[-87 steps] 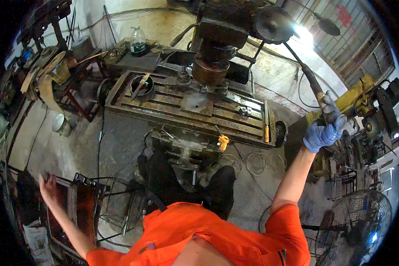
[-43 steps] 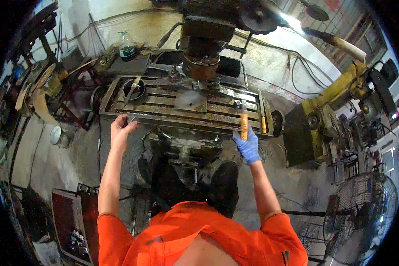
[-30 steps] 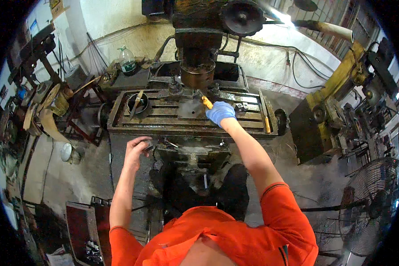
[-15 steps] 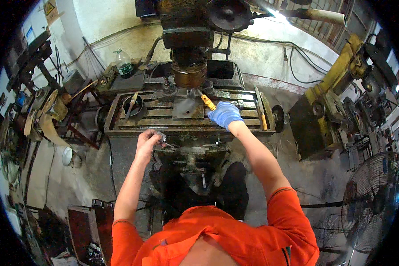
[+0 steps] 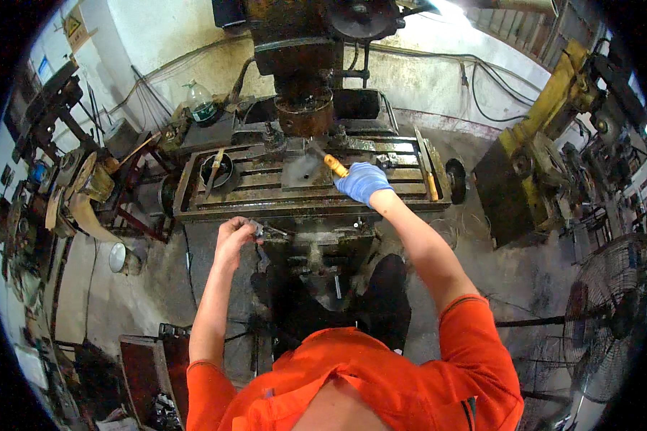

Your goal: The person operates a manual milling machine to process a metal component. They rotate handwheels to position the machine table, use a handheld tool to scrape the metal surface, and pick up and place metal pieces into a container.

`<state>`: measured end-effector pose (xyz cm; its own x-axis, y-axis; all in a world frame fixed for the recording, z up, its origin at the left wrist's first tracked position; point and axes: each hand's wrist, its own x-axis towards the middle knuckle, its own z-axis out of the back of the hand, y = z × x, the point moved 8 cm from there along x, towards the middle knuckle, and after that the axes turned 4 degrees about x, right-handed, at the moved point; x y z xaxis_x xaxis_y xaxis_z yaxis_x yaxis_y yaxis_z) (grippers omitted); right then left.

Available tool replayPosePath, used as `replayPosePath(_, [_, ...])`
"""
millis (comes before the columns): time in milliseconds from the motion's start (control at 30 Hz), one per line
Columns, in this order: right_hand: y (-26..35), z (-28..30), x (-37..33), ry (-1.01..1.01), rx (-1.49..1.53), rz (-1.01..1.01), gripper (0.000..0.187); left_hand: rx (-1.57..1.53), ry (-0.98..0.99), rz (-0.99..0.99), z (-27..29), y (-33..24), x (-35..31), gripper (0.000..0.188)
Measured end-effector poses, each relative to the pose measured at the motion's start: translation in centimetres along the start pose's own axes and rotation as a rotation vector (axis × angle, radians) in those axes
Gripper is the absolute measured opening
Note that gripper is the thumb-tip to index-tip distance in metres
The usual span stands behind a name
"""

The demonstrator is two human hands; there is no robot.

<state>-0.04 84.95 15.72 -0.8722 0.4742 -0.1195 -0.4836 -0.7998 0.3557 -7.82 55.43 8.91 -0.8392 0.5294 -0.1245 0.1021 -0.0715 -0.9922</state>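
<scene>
My right hand, in a blue glove, is closed around a yellow-handled tool over the slotted machine table. The tool's dark front end points at a flat plate under the round cutter head; its exact kind is unclear. My left hand is bare and held in front of the table's near edge, pinching a small grey metal piece. Small metal parts lie on the table just beyond the glove.
A dark bowl with a brush in it stands at the table's left. A wooden-handled file lies along the right end. A crank handle juts toward me below. A large fan stands at right, a pail at left.
The yellow-handled tool's front end has shifted slightly left over the plate. My left hand has turned a little, still holding the metal piece. The whole view has shifted slightly.
</scene>
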Motion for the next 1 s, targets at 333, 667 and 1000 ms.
replayPosePath(333, [-1.1, -0.7, 1.0, -0.021, 0.048, -0.023, 0.05, 0.017, 0.047, 0.01, -1.8, 1.0, 0.9, 0.007])
replayPosePath(667, [-0.9, -0.5, 0.8, 0.014, 0.075, 0.019, 0.044, 0.019, 0.024, 0.034, -1.3, 1.8, 0.6, 0.007])
replayPosePath(1000, [-2.2, -2.3, 1.8, 0.057, 0.086, -0.025, 0.042, 0.109, 0.065, 0.017, -2.7, 0.7, 0.5, 0.009])
